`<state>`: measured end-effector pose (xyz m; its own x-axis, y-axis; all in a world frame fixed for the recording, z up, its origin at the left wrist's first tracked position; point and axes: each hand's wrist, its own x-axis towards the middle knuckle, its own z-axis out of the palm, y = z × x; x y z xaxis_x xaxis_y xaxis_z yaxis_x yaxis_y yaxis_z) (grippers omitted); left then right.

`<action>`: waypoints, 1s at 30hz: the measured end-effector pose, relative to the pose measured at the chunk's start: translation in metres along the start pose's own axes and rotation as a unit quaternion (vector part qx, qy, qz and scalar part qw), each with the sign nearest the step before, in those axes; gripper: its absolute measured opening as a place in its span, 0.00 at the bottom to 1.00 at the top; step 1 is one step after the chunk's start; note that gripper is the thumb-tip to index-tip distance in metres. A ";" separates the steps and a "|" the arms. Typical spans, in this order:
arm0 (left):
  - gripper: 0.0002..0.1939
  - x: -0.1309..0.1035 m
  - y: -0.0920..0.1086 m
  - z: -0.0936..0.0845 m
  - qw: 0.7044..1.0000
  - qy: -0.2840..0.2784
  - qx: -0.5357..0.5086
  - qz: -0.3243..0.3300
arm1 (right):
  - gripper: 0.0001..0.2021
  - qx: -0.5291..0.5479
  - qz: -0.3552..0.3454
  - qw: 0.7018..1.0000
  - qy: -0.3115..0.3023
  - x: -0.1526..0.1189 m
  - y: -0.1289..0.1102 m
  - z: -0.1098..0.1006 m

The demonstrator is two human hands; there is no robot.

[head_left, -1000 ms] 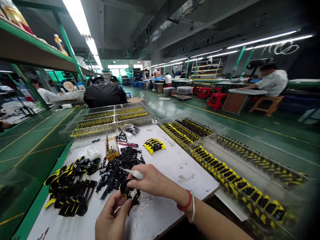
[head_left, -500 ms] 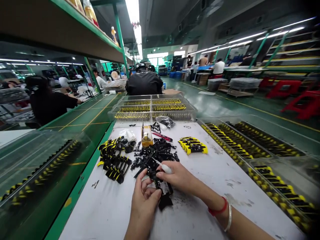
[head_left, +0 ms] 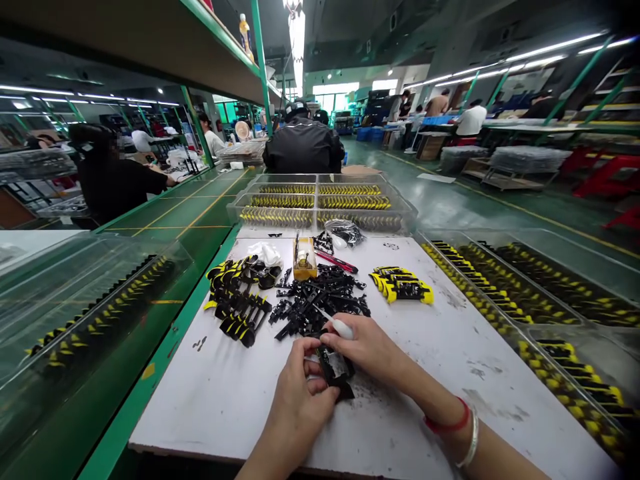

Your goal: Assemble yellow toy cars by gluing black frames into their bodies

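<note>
My left hand (head_left: 303, 403) is closed around the near left side of a black plastic part (head_left: 335, 368), which is held tilted just above the white board. My right hand (head_left: 367, 345) also touches this part at its far end. Between my right thumb and fingers is a white-handled tool (head_left: 343, 327) with a thin shaft pointing away to the left; its tip is too small to make out. Just beyond both hands lies a loose heap of small black parts (head_left: 320, 297). The fingers partly cover the held part.
Black-and-yellow pieces lie at left (head_left: 243, 293) and right (head_left: 403, 285). Behind the heap are a small yellow box (head_left: 305, 270), a red slim tool (head_left: 341, 263) and white crumpled material (head_left: 265, 254). Filled clear trays stand left (head_left: 165, 248), right (head_left: 425, 235) and ahead (head_left: 316, 212). A person in black sits beyond.
The black part has turned in my hands and now lies more under my right hand. The head view has shifted, so the scene sits further right on the far side.
</note>
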<state>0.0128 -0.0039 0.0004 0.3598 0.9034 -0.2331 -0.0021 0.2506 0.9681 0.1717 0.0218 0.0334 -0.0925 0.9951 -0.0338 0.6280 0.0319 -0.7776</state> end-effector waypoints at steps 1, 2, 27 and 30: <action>0.26 0.000 0.000 0.000 1.000 0.007 0.009 0.006 | 0.07 0.007 -0.001 1.000 0.002 -0.001 0.000 0.000; 0.25 0.000 0.000 0.000 1.000 0.017 0.017 0.012 | 0.07 0.019 0.000 1.000 0.006 -0.002 0.000 0.000; 0.25 0.006 0.010 0.003 0.987 0.096 0.119 0.045 | 0.07 -0.045 -0.118 0.944 0.304 -0.032 -0.001 -0.013; 0.25 0.006 0.010 0.002 0.989 0.096 0.108 0.042 | 0.06 -0.066 -0.137 0.945 0.291 -0.032 -0.002 -0.008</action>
<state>0.0173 0.0033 0.0085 0.1834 0.9723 -0.1448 0.1818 0.1112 0.9770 0.1795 -0.0097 0.0413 0.1507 0.8299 0.5372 0.7371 0.2678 -0.6205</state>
